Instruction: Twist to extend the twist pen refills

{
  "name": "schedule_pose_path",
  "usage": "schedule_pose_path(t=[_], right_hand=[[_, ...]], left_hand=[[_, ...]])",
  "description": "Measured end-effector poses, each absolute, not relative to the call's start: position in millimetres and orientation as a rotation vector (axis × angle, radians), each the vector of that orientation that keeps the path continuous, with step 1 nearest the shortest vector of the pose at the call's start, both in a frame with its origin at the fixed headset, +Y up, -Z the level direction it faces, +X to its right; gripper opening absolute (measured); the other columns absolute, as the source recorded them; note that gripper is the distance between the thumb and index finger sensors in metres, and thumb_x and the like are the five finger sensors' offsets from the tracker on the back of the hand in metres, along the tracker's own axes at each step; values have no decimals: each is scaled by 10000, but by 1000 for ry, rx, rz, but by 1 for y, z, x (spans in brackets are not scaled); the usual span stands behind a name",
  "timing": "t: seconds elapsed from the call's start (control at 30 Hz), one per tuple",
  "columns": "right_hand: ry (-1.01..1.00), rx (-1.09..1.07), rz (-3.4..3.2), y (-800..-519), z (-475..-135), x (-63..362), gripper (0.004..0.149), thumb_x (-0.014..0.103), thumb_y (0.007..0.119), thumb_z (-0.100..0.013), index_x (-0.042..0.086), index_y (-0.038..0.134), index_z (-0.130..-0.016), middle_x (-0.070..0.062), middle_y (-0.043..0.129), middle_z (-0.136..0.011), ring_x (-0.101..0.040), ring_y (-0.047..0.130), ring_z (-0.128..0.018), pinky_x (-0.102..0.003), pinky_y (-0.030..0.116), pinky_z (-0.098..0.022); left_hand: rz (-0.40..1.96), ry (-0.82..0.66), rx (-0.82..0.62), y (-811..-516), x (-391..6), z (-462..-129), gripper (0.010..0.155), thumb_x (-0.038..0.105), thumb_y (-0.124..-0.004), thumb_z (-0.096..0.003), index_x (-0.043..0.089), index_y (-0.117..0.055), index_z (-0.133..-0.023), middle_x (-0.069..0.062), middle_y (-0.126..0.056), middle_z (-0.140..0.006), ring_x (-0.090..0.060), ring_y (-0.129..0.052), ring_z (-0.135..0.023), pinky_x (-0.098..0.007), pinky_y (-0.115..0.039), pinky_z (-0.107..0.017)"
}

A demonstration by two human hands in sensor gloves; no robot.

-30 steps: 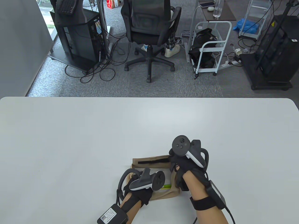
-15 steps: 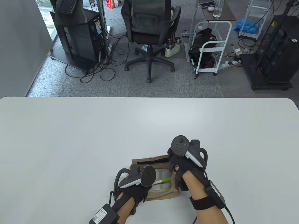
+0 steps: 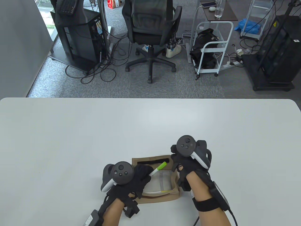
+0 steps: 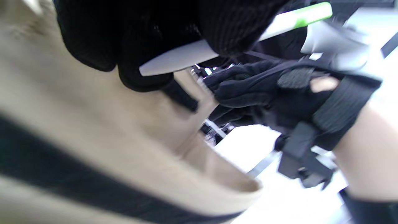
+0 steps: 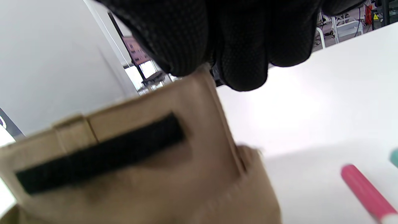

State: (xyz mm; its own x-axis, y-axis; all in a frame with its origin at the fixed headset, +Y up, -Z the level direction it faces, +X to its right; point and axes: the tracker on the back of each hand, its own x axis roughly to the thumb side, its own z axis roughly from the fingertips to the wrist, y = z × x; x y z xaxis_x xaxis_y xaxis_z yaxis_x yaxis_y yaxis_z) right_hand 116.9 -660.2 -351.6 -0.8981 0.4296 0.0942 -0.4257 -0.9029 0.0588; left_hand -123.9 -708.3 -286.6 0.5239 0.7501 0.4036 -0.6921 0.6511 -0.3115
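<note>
A tan fabric pouch (image 3: 155, 199) with a black hook-and-loop strip (image 3: 150, 162) on its open flap lies near the table's front edge. My left hand (image 3: 141, 175) grips a white pen with a green end (image 3: 158, 169), lifted over the pouch's left side; it also shows in the left wrist view (image 4: 192, 54). My right hand (image 3: 176, 162) pinches the pouch's right edge by the flap; in the right wrist view its fingers (image 5: 242, 40) press on the flap (image 5: 140, 137). A pink pen (image 5: 367, 194) and a teal tip (image 5: 395, 157) lie inside the pouch.
The white table (image 3: 94, 131) stretches far back and to both sides. An office chair (image 3: 150, 30), a white cart (image 3: 211, 44) and black computer racks (image 3: 77, 35) stand on the floor beyond the far edge.
My left hand has drawn the green-ended pen up out of the pouch and turned palm-down, moving left and back. My right hand has shifted slightly right, still on the pouch edge.
</note>
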Motion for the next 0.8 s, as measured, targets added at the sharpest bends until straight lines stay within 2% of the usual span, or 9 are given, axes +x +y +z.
schedule_pose_path(t=[0.2, 0.37, 0.53, 0.8], right_hand=[[-135, 330, 2450, -610, -326, 118, 501, 233, 876, -465, -2, 831, -905, -254, 931, -827, -521, 795, -789, -736, 557, -613], [-113, 573, 2095, -583, -306, 118, 508, 229, 862, -475, -20, 818, -916, -261, 916, -860, -516, 776, -821, -733, 559, -626], [46, 724, 1808, -583, -304, 114, 546, 228, 838, -486, -35, 759, -958, -282, 859, -920, -522, 736, -860, -727, 564, -636], [314, 841, 1542, -610, -319, 96, 630, 213, 777, -502, -62, 585, -1035, -327, 676, -1034, -556, 571, -945, -752, 506, -658]], left_hand=[[1112, -613, -85, -699, -129, -283, 497, 295, -758, -452, 120, -755, -918, -174, -802, -896, -338, -950, -733, -565, -765, -586], [1216, -650, -77, -696, -129, -281, 497, 297, -756, -455, 124, -753, -921, -168, -803, -900, -335, -950, -739, -561, -765, -592], [1280, -669, -92, -696, -128, -280, 497, 297, -755, -457, 124, -753, -923, -166, -801, -903, -337, -949, -743, -561, -764, -593], [1313, -696, -149, -700, -123, -281, 498, 297, -747, -460, 121, -749, -926, -168, -798, -905, -335, -947, -744, -561, -760, -599]])
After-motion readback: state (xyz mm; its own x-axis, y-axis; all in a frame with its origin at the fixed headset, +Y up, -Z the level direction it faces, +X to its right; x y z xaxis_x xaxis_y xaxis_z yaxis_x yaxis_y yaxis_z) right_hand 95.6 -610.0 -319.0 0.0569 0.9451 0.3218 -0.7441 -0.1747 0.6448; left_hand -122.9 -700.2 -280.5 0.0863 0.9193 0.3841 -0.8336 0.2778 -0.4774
